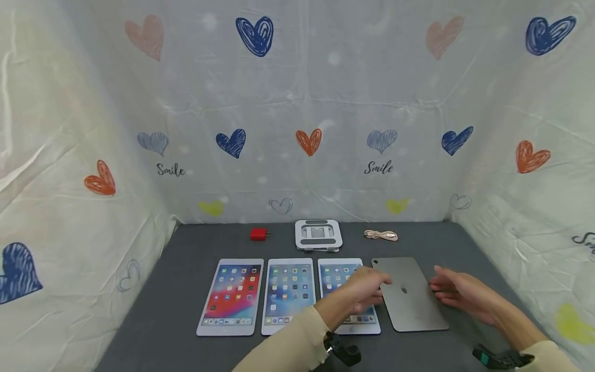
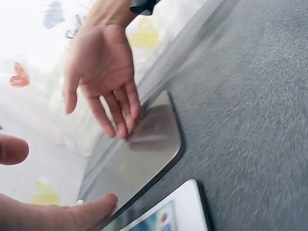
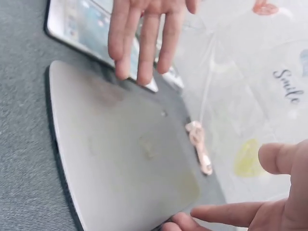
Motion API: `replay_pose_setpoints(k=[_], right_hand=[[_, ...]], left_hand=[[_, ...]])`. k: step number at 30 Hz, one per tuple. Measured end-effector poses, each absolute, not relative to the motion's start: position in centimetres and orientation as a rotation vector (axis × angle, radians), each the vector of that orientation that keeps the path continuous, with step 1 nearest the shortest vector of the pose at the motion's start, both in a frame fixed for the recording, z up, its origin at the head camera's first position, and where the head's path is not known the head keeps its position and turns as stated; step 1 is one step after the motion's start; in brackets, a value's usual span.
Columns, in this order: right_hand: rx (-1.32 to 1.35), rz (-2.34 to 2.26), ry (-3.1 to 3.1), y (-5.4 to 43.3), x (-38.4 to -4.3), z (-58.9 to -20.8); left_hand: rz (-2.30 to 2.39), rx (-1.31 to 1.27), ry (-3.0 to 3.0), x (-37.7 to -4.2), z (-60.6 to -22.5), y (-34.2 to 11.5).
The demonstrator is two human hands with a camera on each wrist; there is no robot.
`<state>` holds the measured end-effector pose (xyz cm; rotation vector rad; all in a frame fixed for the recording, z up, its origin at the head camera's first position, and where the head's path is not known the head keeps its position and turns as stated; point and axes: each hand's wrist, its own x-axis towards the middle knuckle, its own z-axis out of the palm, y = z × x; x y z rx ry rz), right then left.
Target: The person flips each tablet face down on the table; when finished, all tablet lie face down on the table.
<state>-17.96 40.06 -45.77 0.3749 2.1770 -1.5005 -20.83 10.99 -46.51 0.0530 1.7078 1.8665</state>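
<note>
flanking the grey tablet (image 1: pixel 409 299), the 2 hands reach in from opposite sides. the tablet lies flat, back up, at the right end of a row of 4 on the dark cloth (image 1: pixel 153 310), its lens (image 1: pixel 375 262) at the far left corner and a logo (image 1: pixel 404 290) at mid-back.

the left hand (image 1: pixel 367 289) is over the right white tablet (image 1: pixel 335 279), its fingertips near the grey one's left edge; its fingers are extended, with small gaps between some, and clamp nothing. the right hand (image 1: pixel 465 294) is at the right edge, palm inward, thumb apart from its loosely bent fingers, holding nothing. whether either hand touches the grey tablet i cannot tell.

left of that pair are the middle white tablet (image 1: pixel 289 289) and the left white tablet (image 1: pixel 230 297), narrow gaps between them. all 3 white ones lie face up, screens lit with icons.

behind the row sit a red plug (image 1: pixel 258 234), a folded stand (image 1: pixel 304 242) and a bundled pale cable (image 1: pixel 381 235), well apart. a curtain (image 1: pixel 297 181) with hearts encloses the cloth on 3 sides.
</note>
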Motion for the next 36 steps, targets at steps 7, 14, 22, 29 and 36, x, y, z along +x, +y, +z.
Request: replay_pose_setpoints(k=[7, 14, 22, 29, 36], right_hand=[[0.129, -1.542, 2.119, 40.1, -17.6, -44.2], [-0.103, -1.793, 1.739, 38.7, -17.8, -43.3], [-0.17, -1.868, 1.598, 35.8, -18.1, -43.3], [-0.126, -1.797, 1.695, 33.2, -18.4, -44.6], [-0.053, -1.79, 1.733, 31.2, -18.7, -46.1]], left_hand=[[1.931, 0.199, 1.619, -22.0, -45.7, 6.5], [1.963, 0.183, 1.605, -22.4, -45.4, 1.4], [1.903, 0.17, 1.694, -22.6, -45.4, -2.9], [1.808, 0.087, 1.789, -22.6, -46.1, -4.9], [1.731, 0.065, 1.782, -22.6, -47.2, -5.6]])
